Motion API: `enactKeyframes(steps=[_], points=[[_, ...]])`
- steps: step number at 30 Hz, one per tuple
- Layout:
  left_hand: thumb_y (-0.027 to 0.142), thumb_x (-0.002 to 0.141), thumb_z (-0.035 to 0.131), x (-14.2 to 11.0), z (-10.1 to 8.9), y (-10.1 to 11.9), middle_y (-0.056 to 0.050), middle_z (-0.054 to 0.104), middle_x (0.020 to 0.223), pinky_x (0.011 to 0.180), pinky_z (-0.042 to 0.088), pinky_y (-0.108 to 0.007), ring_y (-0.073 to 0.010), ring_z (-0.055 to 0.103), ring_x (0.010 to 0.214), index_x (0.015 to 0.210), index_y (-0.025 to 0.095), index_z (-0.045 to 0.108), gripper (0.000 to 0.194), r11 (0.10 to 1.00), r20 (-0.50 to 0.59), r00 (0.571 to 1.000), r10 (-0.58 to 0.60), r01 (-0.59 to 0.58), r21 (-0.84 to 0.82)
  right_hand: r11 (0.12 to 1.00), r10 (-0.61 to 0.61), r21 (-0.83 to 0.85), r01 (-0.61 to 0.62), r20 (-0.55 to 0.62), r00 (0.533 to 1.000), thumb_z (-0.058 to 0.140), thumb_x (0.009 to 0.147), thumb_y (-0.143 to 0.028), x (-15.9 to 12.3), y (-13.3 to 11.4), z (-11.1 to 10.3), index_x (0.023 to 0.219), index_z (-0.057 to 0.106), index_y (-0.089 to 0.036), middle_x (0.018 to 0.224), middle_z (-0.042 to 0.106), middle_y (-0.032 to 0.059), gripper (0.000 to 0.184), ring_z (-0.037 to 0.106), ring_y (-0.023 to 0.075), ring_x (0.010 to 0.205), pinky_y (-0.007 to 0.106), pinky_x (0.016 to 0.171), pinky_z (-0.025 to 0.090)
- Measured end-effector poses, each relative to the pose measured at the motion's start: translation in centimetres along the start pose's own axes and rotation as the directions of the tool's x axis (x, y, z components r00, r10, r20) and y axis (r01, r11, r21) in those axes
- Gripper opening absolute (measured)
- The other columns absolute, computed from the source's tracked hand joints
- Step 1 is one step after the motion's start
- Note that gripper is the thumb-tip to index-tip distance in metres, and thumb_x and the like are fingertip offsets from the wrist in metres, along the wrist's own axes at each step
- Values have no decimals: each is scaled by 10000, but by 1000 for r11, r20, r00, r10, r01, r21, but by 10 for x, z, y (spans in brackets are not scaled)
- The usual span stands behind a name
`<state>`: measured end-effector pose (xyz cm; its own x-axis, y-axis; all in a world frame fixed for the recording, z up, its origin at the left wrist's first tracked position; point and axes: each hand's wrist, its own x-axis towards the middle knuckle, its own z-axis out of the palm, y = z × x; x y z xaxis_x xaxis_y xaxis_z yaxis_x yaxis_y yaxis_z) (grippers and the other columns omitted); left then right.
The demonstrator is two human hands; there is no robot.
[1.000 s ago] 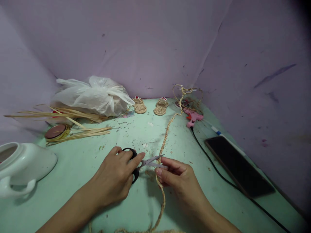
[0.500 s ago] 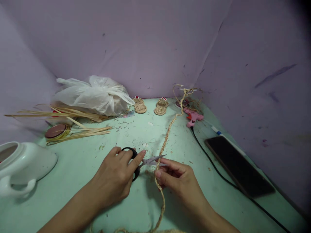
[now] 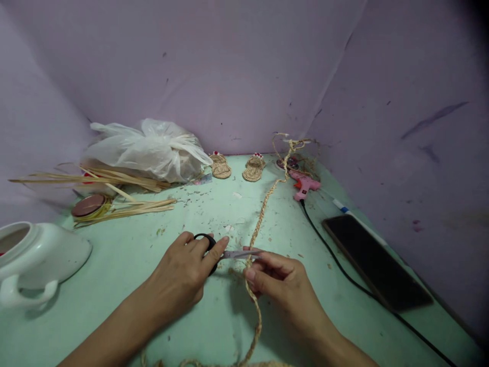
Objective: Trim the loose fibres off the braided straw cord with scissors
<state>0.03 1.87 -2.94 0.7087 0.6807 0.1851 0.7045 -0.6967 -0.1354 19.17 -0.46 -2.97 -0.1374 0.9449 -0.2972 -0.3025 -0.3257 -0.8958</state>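
Note:
My left hand (image 3: 187, 267) is closed round the black handles of a pair of scissors (image 3: 233, 254), whose blades point right and lie nearly together at the braid. A tan braided fibre cord (image 3: 261, 219) runs from the back right of the table down past the blades to the front edge. My right hand (image 3: 280, 278) pinches this cord between thumb and fingers just below the blades. The blade tips reach over the right fingertips. Whether the cord is cut through cannot be told.
Two small woven slippers (image 3: 253, 168) stand at the back, beside a white plastic bag (image 3: 148, 153). Dry fibre strips (image 3: 133, 208) and a round lidded jar (image 3: 89, 206) lie left, behind a white pitcher (image 3: 57, 250). Right are a pink glue gun (image 3: 304, 186), its black cable and a phone (image 3: 374, 260).
The scissor blades have closed from clearly apart to almost together across the cord. Both hands have stayed in nearly the same place.

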Motion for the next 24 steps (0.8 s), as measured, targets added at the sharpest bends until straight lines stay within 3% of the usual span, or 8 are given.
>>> enactKeyframes(steps=[4,7,9,11,13,15,20,24], points=[[-5,683,361,-2,1,-3,-75,597,778,674,401,-346,-189,512,691,1247,141,400,584,981,25,999,-31,36,-189,999,3,53,-1,-37,999,752,548,-229,1,1,-2,832,698,-149,505,543,-39,301,468,78,441,234,466,412],[45,716,372,0,-6,-1,-31,627,780,658,413,-303,-159,539,669,1146,200,496,473,863,53,982,-179,183,-471,993,30,113,-25,-44,999,764,548,-246,3,3,-4,868,688,-144,532,563,-28,345,491,85,456,248,488,428],[102,726,412,5,-13,6,-8,636,768,635,427,-261,-142,557,670,1045,206,554,365,656,138,928,-346,345,-672,987,51,154,-48,-14,999,754,575,-265,3,4,-4,872,681,-135,550,582,-14,333,514,90,483,250,519,439],[180,717,487,10,-20,19,3,624,681,560,427,-219,-125,553,601,977,177,577,275,363,282,840,-462,470,-804,979,64,191,-65,9,998,744,594,-273,4,4,-4,807,677,-130,575,601,1,265,533,92,516,239,541,443],[227,659,575,16,-23,34,9,605,609,496,413,-201,-117,541,541,928,153,582,279,92,423,761,-491,529,-844,975,66,210,-67,10,998,747,591,-273,4,5,-4,724,662,-132,572,604,5,212,541,93,526,228,539,438],[225,603,624,21,-22,48,14,596,588,485,413,-196,-116,544,535,887,151,575,297,-105,506,703,-500,531,-841,979,62,198,-59,-9,998,755,574,-281,3,6,-3,668,638,-135,559,602,5,209,542,101,519,234,534,436],[200,526,679,27,-15,58,32,568,593,500,417,-198,-110,549,550,842,162,532,350,-335,574,621,-533,468,-818,995,47,91,-42,-58,997,749,566,-254,0,9,-3,600,602,-136,524,595,4,191,520,100,476,226,490,407],[200,489,708,27,-16,50,33,570,592,507,422,-210,-104,545,522,848,156,498,418,-468,638,667,-386,454,-758,963,159,217,-162,30,987,675,623,-236,1,10,-3,602,592,-132,514,593,9,135,510,92,442,211,454,402]])
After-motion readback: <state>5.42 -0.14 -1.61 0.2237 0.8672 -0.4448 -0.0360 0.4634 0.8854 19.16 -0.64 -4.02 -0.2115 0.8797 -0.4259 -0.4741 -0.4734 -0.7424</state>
